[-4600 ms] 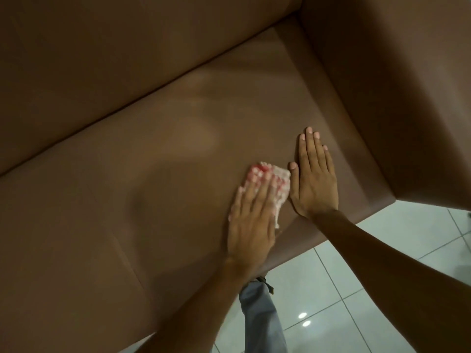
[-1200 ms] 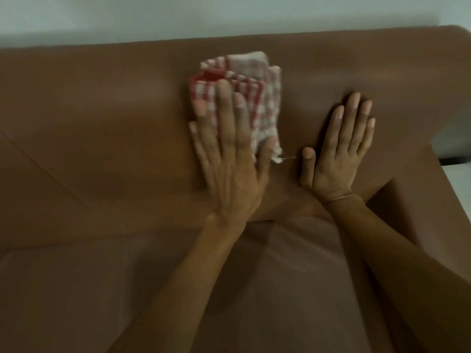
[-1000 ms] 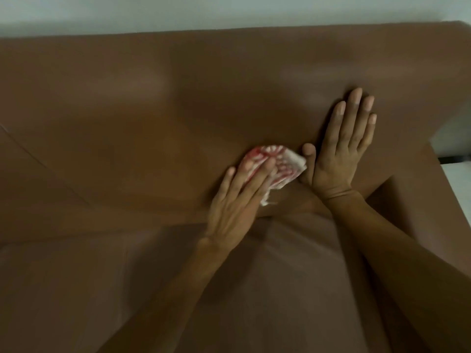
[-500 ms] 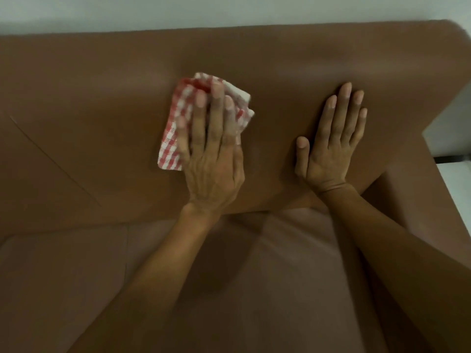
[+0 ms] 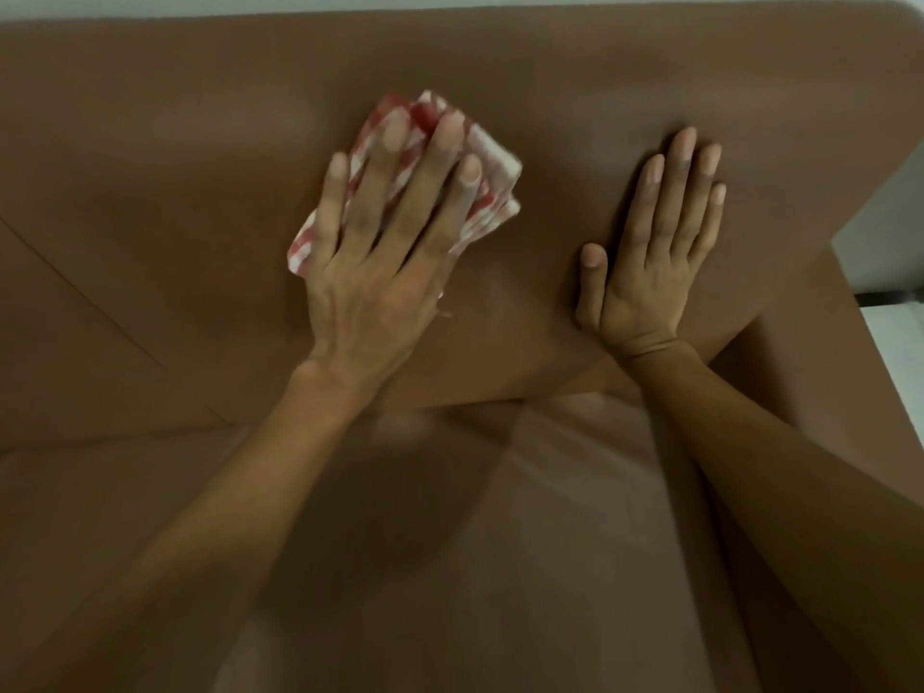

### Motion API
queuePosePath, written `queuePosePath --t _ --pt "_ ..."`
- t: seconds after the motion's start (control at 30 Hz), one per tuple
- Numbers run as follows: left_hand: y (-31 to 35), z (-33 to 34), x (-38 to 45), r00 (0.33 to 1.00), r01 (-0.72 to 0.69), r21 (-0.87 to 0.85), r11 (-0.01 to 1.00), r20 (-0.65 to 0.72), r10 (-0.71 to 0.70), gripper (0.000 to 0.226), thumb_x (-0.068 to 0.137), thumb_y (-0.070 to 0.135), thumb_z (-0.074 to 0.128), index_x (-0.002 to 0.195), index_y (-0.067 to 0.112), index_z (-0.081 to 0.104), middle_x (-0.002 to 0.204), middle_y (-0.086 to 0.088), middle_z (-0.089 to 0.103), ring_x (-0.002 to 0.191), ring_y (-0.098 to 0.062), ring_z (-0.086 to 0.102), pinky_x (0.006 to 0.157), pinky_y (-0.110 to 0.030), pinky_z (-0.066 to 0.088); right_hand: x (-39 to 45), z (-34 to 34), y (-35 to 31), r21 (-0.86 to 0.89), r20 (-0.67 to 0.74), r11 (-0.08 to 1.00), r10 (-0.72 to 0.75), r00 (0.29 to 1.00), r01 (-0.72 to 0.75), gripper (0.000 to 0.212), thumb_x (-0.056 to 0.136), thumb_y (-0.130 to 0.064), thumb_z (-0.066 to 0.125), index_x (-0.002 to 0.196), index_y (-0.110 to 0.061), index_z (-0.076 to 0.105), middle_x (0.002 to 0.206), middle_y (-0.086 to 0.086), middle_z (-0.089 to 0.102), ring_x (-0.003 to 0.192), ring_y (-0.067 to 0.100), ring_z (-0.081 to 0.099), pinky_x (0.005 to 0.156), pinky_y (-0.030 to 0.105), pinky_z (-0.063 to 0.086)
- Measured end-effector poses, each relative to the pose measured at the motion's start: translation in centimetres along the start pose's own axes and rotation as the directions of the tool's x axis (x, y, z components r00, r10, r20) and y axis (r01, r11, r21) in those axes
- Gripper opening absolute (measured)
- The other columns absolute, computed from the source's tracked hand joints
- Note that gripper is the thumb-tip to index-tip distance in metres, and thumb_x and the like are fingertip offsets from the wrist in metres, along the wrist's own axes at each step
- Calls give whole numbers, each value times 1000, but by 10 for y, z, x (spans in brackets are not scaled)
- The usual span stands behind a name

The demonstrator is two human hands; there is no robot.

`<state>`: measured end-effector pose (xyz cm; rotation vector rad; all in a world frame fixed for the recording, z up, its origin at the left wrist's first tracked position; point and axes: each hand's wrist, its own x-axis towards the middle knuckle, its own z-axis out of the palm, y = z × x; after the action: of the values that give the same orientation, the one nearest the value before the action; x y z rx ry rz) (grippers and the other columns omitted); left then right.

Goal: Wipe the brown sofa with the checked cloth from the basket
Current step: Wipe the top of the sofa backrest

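Note:
The brown sofa (image 5: 175, 167) fills the view, its backrest upright in front of me and its seat cushion below. My left hand (image 5: 385, 247) lies flat on the backrest with fingers spread, pressing the bunched red-and-white checked cloth (image 5: 487, 192) against it; most of the cloth is hidden under my fingers. My right hand (image 5: 655, 252) rests flat and bare on the backrest to the right, fingers together and pointing up, a hand's width from the cloth. The basket is out of view.
The sofa's right armrest (image 5: 810, 372) rises beside my right forearm. A pale wall (image 5: 450, 0) runs behind the backrest's top edge. A strip of light floor (image 5: 895, 332) shows at the far right.
My left hand has slid the cloth slightly to the right across the upper backrest, after sweeping down and back up over the last second. My right hand has stayed planted.

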<state>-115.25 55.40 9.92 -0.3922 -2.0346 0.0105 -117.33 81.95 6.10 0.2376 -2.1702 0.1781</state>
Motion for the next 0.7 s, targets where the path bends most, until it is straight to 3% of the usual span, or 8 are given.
queuePosePath --t 0.17,0.33,0.4,0.47,0.5,0.57,0.63,0.7 --pt "24 9 10 997 -6 -4 1000 -73 6 56 107 23 75 159 19 53 160 0 65 151 -26 57 131 -46 37 3 -3 -3 3 -18 1000 20 1000 -20 72 116 -50 16 160 6 29 165 30 27 172 9 -21 142 37 -4" --pt "24 1 -19 984 -156 -189 970 61 170 56 114 2 51 168 16 46 173 0 51 164 -20 40 140 -41 21 2 -8 -8 -14 0 999 35 999 -35 72 116 -48 17 162 7 27 165 38 32 175 17 -13 142 39 -4" --pt "31 -9 -47 911 -293 -321 901 193 365 56 115 0 38 170 12 42 175 -4 47 165 -20 42 139 -42 30 1 -11 -10 -39 20 998 42 999 -41 71 117 -47 17 164 6 24 166 41 34 173 40 8 142 40 -4" --pt "32 -26 -86 764 -362 -432 826 370 528 60 112 1 40 171 12 38 179 -5 39 166 -21 39 136 -42 38 -3 -16 -13 -48 63 997 63 996 -60 70 118 -44 19 166 7 22 168 43 33 165 51 17 143 41 -4" --pt "29 -36 -106 686 -312 -497 809 471 554 65 109 2 46 172 13 36 181 -5 34 168 -20 34 137 -42 35 -7 -20 -14 -43 96 996 77 992 -73 70 118 -42 22 167 8 20 170 41 29 168 49 15 143 43 -3" --pt "20 -62 -142 578 -14 -581 814 660 481 82 98 -1 61 174 15 34 183 -3 27 171 -18 24 141 -39 23 -21 -27 -17 -47 163 994 106 981 -100 69 119 -37 29 170 7 16 175 39 22 171 45 10 144 48 3" --pt "10 -94 -170 589 248 -532 809 746 310 93 83 -10 73 169 13 45 179 -3 38 168 -19 32 140 -39 27 -39 -39 -21 -58 281 990 137 950 -126 72 120 -36 36 174 5 11 180 35 14 173 48 8 143 54 10" --pt "-6 -125 -188 582 412 -435 801 801 136 83 88 -12 72 165 13 52 175 -1 46 166 -18 37 138 -40 31 -61 -54 -34 -30 411 987 157 898 -159 79 120 -40 41 176 1 3 184 29 2 175 38 -5 144 52 8"
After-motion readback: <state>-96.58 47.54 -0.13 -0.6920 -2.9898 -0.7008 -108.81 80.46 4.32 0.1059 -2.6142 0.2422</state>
